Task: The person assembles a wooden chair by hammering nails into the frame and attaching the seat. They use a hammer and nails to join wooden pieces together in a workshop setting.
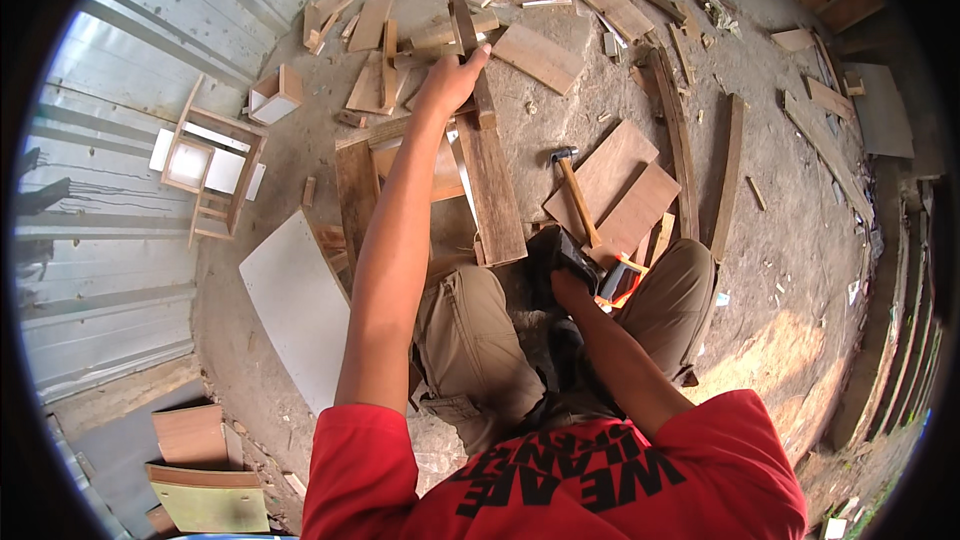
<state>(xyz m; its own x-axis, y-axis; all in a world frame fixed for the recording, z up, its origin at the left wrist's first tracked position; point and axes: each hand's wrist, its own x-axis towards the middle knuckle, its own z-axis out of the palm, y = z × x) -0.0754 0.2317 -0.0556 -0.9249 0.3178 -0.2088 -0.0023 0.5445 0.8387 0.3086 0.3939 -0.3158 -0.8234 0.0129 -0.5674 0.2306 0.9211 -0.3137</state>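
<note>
My left hand [453,85] is closed round a dark wooden bar [461,12] that points away from me. Its near end meets the far end of a thick, weathered plank [490,190]. This plank and another plank [357,185] form the two sides of a wooden frame in front of my knees. Between my legs, my right hand [572,290] is against a dark black object [572,254] whose kind I cannot make out; the fingers are hidden. Close beside that hand are a hammer [577,195] with a wooden handle and an orange-and-black tool handle [622,278].
Two flat boards [605,165] lie under the hammer, with long beams [727,175] to their right. Offcuts [540,55] litter the far floor. At left, a white panel [298,295] lies near a small wooden frame [215,165] by the corrugated metal wall [120,280].
</note>
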